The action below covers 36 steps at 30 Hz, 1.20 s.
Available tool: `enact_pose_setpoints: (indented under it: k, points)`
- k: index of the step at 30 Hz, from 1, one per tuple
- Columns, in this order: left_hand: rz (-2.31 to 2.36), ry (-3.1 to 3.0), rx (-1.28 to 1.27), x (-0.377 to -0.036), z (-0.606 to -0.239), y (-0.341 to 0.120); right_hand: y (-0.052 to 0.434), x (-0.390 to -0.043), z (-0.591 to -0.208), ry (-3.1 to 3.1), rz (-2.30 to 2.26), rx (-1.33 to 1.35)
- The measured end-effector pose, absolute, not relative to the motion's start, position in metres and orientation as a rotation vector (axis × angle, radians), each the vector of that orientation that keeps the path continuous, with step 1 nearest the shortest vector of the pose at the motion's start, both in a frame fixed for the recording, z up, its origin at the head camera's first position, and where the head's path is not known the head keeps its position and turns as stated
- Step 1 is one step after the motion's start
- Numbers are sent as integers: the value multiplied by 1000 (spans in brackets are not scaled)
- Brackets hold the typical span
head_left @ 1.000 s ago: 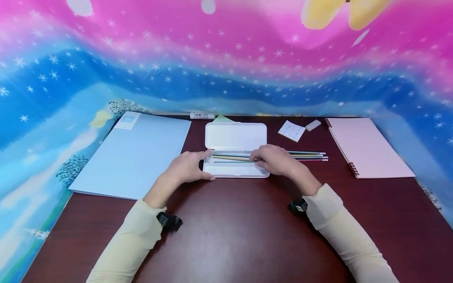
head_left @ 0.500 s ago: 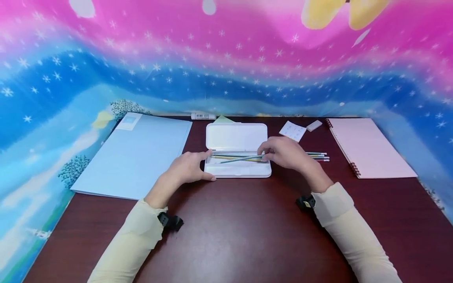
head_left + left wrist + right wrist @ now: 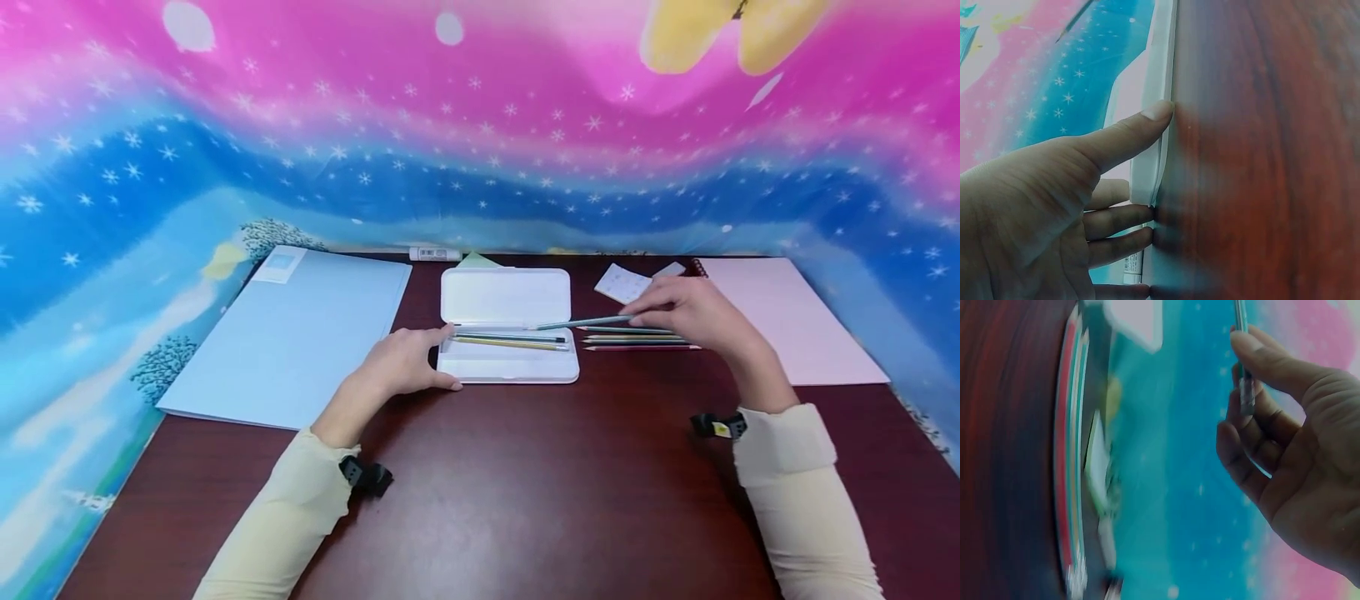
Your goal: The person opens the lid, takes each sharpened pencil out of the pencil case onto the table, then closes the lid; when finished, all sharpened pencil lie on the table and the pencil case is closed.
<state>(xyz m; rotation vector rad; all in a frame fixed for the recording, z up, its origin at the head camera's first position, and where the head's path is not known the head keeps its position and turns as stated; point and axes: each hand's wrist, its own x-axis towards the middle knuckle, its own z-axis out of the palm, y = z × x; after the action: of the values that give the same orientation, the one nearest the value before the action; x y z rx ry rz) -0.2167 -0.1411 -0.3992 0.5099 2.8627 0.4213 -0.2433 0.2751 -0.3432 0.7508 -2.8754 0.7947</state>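
My left hand (image 3: 397, 360) holds the left end of an open white pencil case (image 3: 506, 296), thumb at its front edge and fingers at the side and back. The left wrist view shows the thumb (image 3: 1132, 134) against the case wall (image 3: 1159, 75). A few pencils (image 3: 510, 342) lie in the case. Above and right of it, my right hand (image 3: 701, 321) pinches a greenish pencil (image 3: 581, 322) near its eraser end, the tip pointing left over the case. Below that hand, several pencils (image 3: 633, 340) lie side by side on the table; the right wrist view shows a red one (image 3: 1062, 469) among them.
A light blue folder (image 3: 300, 333) lies left on the dark table (image 3: 517, 483), a pink spiral notebook (image 3: 802, 325) right. Behind are a glue stick (image 3: 435, 254), a green paper corner (image 3: 477, 262), a white notepad (image 3: 622, 284) and an eraser (image 3: 670, 269), partly hidden by the right hand.
My right hand has lifted a pencil out of the case and carried it right, over the row of pencils on the table. The left hand stays at the case.
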Motion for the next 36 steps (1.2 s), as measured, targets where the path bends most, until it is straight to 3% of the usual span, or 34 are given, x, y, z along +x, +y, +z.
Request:
enact_pose_setpoints:
  k: [9, 17, 36]
  points:
    - [433, 2854, 521, -215, -402, -141, 330, -229, -355, -2996, 825, 549]
    - [437, 2862, 517, -217, -400, -143, 359, -237, -365, -3111, 843, 483]
    - [415, 2850, 513, -222, -400, -141, 365, -244, -377, -3227, 812, 308]
